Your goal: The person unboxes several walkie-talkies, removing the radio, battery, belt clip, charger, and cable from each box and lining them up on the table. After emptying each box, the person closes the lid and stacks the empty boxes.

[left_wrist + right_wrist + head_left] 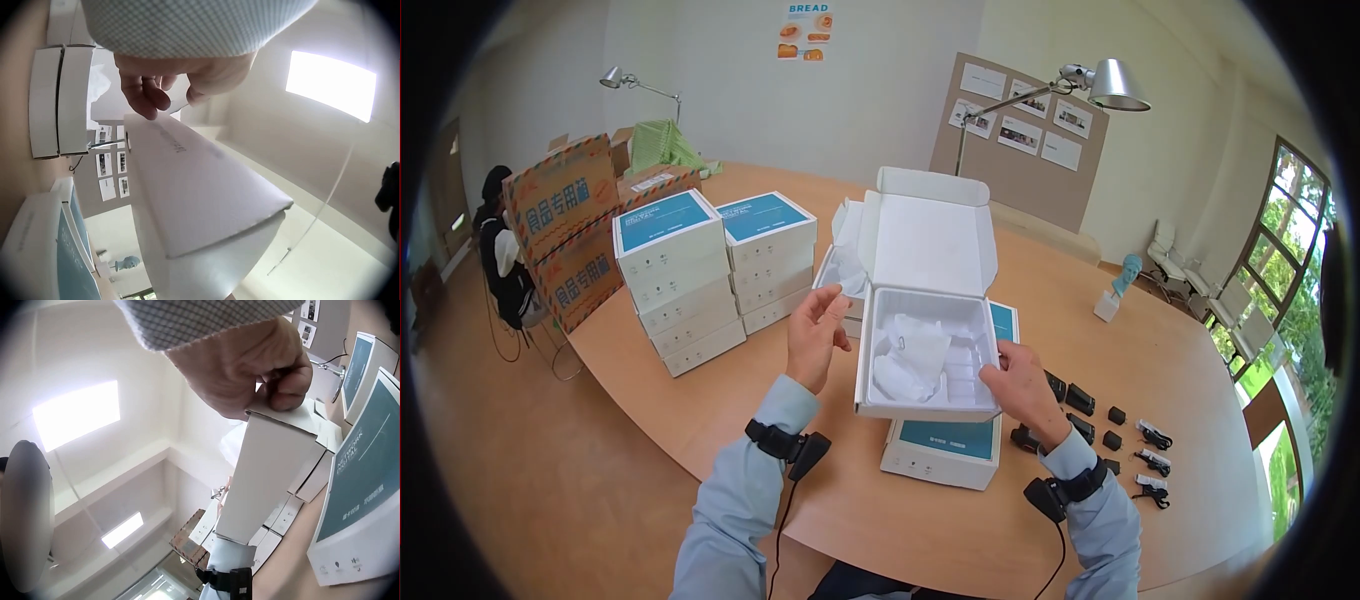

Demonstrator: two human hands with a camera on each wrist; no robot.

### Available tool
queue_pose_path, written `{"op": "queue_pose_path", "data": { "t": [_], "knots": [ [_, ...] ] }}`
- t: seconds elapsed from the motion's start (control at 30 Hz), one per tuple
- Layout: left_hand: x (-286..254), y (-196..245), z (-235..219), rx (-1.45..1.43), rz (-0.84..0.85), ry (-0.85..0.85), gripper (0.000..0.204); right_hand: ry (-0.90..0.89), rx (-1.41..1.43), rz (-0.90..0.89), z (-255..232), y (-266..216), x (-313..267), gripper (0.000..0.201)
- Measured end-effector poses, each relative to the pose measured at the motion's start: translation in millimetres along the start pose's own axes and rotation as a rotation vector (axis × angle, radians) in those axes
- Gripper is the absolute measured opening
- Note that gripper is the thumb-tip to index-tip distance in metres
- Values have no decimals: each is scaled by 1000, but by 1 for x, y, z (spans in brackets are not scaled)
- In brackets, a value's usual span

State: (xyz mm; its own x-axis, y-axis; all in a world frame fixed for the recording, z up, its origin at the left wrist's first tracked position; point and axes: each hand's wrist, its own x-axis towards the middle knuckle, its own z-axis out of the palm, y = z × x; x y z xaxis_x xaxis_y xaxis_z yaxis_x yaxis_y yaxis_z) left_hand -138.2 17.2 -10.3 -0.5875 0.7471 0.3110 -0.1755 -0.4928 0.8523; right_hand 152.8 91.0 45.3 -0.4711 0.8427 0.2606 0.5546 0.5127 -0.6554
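An opened white cardboard box (930, 398), lid raised, is tilted toward me above a blue-topped closed box (945, 440). Inside its moulded tray lies a crumpled white plastic bag (910, 365) beside bare compartments. My right hand (1028, 392) grips the box's right wall, thumb over the rim; the right wrist view shows its fingers bent over the edge of the box (265, 478). Off the box's left side, my left hand (812, 340) is raised with loosely bent fingers and nothing visible in them. The left wrist view has these fingertips (150, 109) close by the box's end.
Stacked blue-topped boxes (670, 280) stand at left. Behind the held box is another open box (845, 225) with plastic in it. Black devices (1080, 400), small black blocks (1112, 440) and coiled cables (1152, 462) lie at right. A desk lamp (1115, 85) rises behind.
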Motion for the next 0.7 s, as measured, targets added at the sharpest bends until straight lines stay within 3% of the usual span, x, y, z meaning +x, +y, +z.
{"op": "queue_pose_path", "data": {
  "t": [0.13,0.2,0.47,0.63,0.7],
  "knots": [
    [1,-29,-25,34,-51,59,30,61,116,-23,5,-6,58,30],
    [2,-40,-32,78,-92,129,26,111,-16,-23,6,-12,94,31],
    [5,-70,-41,222,-94,241,23,52,148,48,59,-26,210,29],
    [3,-65,-37,227,-65,263,22,64,184,69,99,-20,242,28],
    [1,-60,-33,233,-78,262,21,-8,242,14,107,-18,243,29]
  ]
}}
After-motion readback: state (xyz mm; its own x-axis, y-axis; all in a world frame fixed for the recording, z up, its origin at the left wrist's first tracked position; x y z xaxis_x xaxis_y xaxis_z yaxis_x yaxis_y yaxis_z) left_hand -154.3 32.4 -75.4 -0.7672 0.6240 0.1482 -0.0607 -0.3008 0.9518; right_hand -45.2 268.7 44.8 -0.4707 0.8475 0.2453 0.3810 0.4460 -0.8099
